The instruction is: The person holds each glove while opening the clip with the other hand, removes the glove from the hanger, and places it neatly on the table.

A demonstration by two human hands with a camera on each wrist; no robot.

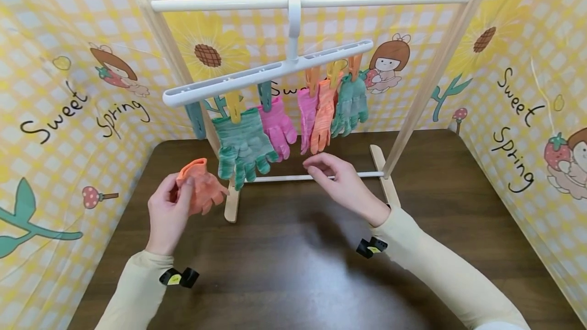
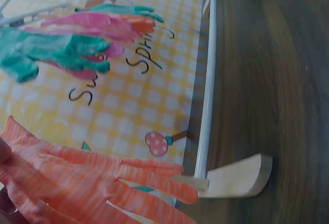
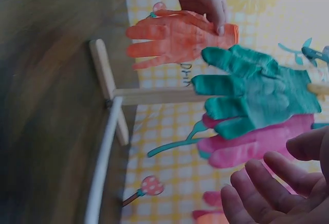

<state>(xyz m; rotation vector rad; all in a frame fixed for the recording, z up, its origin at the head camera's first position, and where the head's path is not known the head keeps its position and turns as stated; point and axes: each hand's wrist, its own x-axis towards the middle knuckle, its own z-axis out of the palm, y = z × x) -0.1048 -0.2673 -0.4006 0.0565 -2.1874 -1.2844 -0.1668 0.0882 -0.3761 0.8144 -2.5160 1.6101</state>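
In the head view my left hand pinches an orange glove near its cuff, with the glove's fingers hanging to the right. My right hand holds nothing; its fingers are loosely bent just below the hanging gloves. From a pale grey hanger, clothespins hold a green glove, a pink glove, another pink glove, an orange glove and a second green glove. A teal clothespin at the hanger's left end carries no glove.
A wooden rack with a white top bar bears the hanger's hook. The rack's feet stand on a dark wooden table. Yellow checked cloth with printed figures encloses the back and sides.
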